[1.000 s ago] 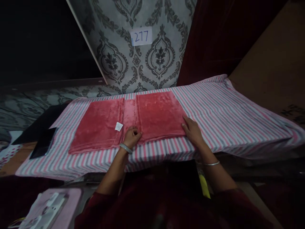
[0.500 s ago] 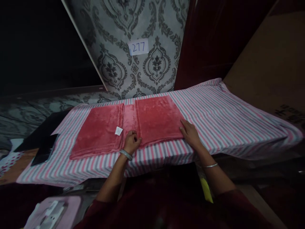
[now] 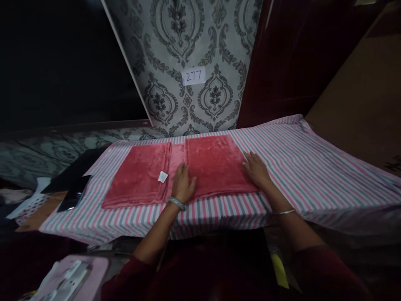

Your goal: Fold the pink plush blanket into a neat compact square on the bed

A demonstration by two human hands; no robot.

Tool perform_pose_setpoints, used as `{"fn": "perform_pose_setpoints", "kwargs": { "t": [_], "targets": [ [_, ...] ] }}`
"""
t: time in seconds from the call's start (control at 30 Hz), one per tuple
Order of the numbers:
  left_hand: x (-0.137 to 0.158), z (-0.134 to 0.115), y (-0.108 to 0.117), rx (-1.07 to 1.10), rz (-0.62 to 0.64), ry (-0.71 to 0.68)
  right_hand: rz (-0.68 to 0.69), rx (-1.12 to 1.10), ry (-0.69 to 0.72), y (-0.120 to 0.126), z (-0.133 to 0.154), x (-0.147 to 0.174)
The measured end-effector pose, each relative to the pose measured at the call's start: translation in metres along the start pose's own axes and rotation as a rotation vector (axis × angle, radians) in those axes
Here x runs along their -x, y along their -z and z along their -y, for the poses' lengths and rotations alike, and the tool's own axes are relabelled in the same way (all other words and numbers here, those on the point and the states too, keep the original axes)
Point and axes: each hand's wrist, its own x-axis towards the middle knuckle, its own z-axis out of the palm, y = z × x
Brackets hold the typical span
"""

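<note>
A plush red blanket (image 3: 216,167) lies folded on the striped cloth (image 3: 282,163), its two thick side panels folded inward with a narrow strip of single layer between them. A small white tag (image 3: 163,177) sticks out on the left panel near that gap. My left hand (image 3: 183,184) rests over the gap at the inner edge of the right panel, fingers extended. At the blanket's outer right edge is my right hand (image 3: 257,169), fingers spread and touching the fabric and the cloth beside it.
On the left end of the table lies a dark phone-like device (image 3: 75,193). A large black screen (image 3: 69,62) stands behind at left. Paper marked 277 (image 3: 193,76) is stuck to the patterned wall. A cardboard box (image 3: 363,96) stands at right, a pink stool (image 3: 100,267) at lower left.
My left hand has uncurled and moved farther up along the gap. My right hand has shifted slightly up the blanket's right edge, its fingers spreading. The camera view has tilted a little.
</note>
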Motion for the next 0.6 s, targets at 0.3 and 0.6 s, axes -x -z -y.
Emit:
{"fn": "perform_pose_setpoints", "kwargs": {
  "t": [0.3,0.6],
  "targets": [
    [-0.016,-0.027,-0.039,-0.329,0.427,0.042,0.187,0.205,0.088,-0.024,0.060,-0.003],
    [-0.011,-0.019,-0.038,-0.324,0.434,0.078,0.147,0.229,0.108,-0.025,0.060,0.003]
  ]
}}
